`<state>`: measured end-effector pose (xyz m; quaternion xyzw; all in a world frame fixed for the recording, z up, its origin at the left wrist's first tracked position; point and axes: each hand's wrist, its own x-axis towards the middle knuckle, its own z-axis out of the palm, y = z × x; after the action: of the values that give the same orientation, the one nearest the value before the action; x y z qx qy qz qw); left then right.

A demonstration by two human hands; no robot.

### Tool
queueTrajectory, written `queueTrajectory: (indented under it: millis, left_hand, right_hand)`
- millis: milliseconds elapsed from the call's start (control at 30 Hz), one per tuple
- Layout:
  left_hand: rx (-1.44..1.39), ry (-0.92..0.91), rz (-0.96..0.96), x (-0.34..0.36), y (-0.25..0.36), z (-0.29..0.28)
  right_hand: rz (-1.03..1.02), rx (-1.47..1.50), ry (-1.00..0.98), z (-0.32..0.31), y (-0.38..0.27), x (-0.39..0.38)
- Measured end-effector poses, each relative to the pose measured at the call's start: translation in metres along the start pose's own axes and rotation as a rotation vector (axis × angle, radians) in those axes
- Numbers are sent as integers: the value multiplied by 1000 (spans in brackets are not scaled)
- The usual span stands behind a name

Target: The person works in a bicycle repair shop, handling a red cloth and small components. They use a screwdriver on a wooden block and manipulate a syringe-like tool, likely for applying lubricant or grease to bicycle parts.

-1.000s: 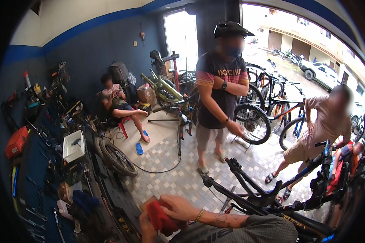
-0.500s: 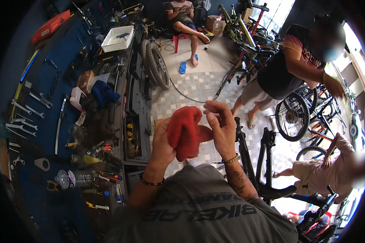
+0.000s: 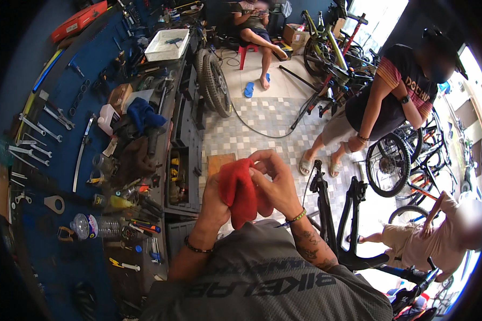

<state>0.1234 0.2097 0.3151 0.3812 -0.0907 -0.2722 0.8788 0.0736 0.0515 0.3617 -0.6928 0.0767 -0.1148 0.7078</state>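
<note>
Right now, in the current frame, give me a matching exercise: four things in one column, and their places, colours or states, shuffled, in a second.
Things:
1. Red cloth
2. Basket
3. Loose slipper
4. Bottle

Places, colours or states:
A. Blue, lying on the tiled floor
B. Clear plastic
C. White and open-topped
D. Held between the left hand and the right hand

Right pairs: 1-D, 2-C, 3-A, 4-B
</note>
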Motion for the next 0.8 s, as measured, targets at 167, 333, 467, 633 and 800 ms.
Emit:
queueTrajectory:
  millis: [167, 333, 467, 633, 800]
  left_hand:
    - [79, 0, 47, -11, 3, -14]
    - [-13, 36, 13, -13, 5, -19]
    - [-9, 43, 7, -13, 5, -19]
    - [28, 6, 65, -15, -3, -23]
    - [-137, -1, 7, -10, 2, -16]
  right_hand:
    - [-110, -71, -121, 2, 16, 6]
    - [-203, -66, -66, 14, 8, 5]
    - [-246, -85, -64, 13, 12, 6]
    - [-155, -9, -80, 8, 15, 1]
    - [-6, 672, 136, -4, 18, 10]
